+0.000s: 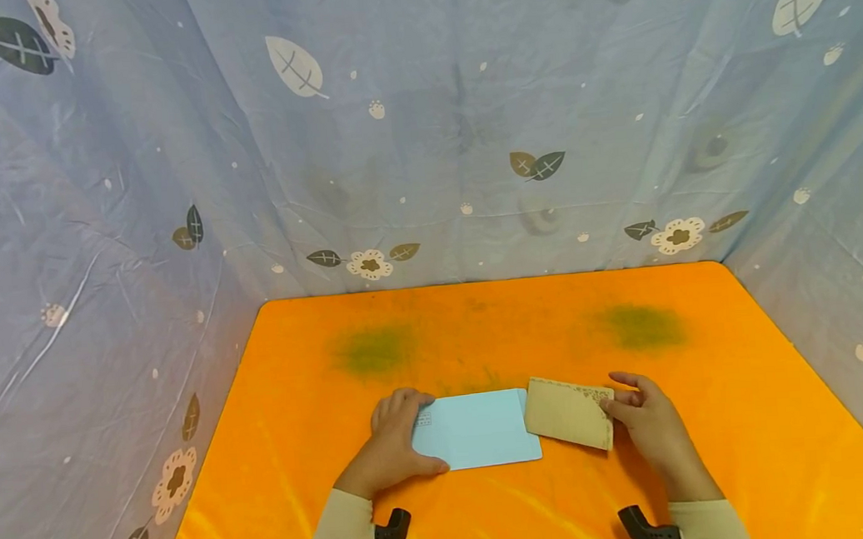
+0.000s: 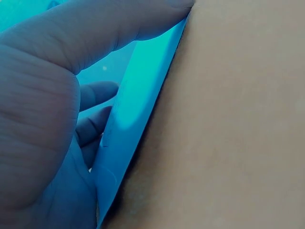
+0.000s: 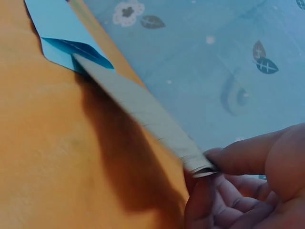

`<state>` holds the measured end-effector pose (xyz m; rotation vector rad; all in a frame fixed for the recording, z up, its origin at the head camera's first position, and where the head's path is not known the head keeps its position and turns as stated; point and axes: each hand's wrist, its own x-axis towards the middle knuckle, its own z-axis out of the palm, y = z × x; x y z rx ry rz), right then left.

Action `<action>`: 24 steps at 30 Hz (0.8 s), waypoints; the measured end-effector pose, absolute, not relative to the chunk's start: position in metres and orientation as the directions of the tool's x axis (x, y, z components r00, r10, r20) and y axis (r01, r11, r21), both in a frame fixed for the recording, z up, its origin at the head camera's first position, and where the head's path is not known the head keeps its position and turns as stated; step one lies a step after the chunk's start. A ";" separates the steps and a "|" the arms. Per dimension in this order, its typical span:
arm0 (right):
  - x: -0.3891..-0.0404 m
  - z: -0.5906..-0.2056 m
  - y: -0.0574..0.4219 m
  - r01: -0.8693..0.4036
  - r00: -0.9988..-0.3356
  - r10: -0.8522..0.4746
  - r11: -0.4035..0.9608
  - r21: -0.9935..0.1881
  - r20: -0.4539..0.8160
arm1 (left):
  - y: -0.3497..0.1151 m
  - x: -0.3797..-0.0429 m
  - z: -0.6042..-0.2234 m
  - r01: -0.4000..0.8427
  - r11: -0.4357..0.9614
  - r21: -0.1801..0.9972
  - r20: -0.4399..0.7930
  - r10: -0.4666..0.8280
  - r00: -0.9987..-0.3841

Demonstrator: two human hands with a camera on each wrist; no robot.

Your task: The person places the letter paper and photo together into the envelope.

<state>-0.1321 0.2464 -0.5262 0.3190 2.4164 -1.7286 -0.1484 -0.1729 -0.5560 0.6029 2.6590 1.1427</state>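
Observation:
A light blue envelope (image 1: 480, 429) lies lengthwise on the table, its flap end to the right. My left hand (image 1: 394, 443) grips its left end, thumb at the near edge and fingers at the far edge. A tan folded paper card (image 1: 568, 414) with a stitched-looking border and a printed corner pattern is tilted beside the flap. My right hand (image 1: 653, 425) pinches the card's right end between thumb and fingers. In the right wrist view, the card (image 3: 138, 107) slants down to a corner at the mouth of the envelope (image 3: 66, 21), which gapes a little.
An orange cloth (image 1: 480, 324) with two dark greenish patches covers the table. Blue-grey curtains (image 1: 460, 134) with leaves and flowers close off the back and both sides. A black curved piece (image 1: 393, 528) sits at the left wrist, another (image 1: 645, 530) at the right.

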 end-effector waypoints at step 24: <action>-0.130 -0.530 0.239 0.340 -0.940 0.062 0.182 -0.923 -0.334 | -0.172 -0.148 -0.555 0.298 0.622 0.724 0.000 0.431 -0.902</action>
